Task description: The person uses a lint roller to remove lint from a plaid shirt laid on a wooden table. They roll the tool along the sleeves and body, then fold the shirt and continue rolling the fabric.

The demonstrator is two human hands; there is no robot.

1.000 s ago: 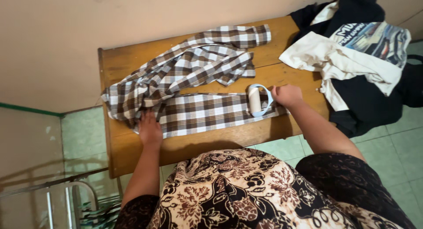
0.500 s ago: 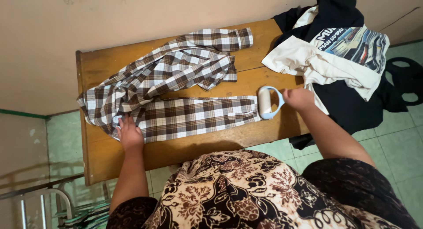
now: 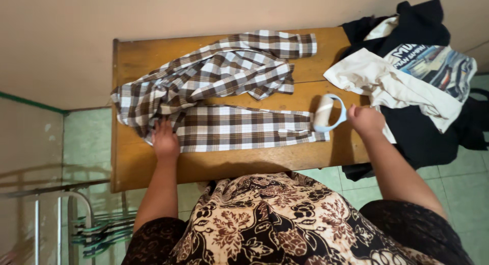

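Observation:
A brown and white checked shirt point(image 3: 219, 86) lies spread on a wooden table point(image 3: 137, 168), one sleeve stretched flat along the near side. My left hand point(image 3: 165, 140) presses flat on the shirt near its left end. My right hand point(image 3: 365, 120) grips the handle of a light blue lint roller point(image 3: 326, 113), whose white roll sits at the right end of the flat sleeve, by the cuff.
A heap of clothes point(image 3: 407, 76), black, white and printed, covers the table's right end and hangs over its edge. A beige wall runs behind the table. Green floor tiles and a metal rack point(image 3: 76, 219) with hangers are at the lower left.
The roller has slid right along the sleeve, from on the cloth to its cuff end. My left hand stays pressed on the shirt. The camera view has shifted sideways.

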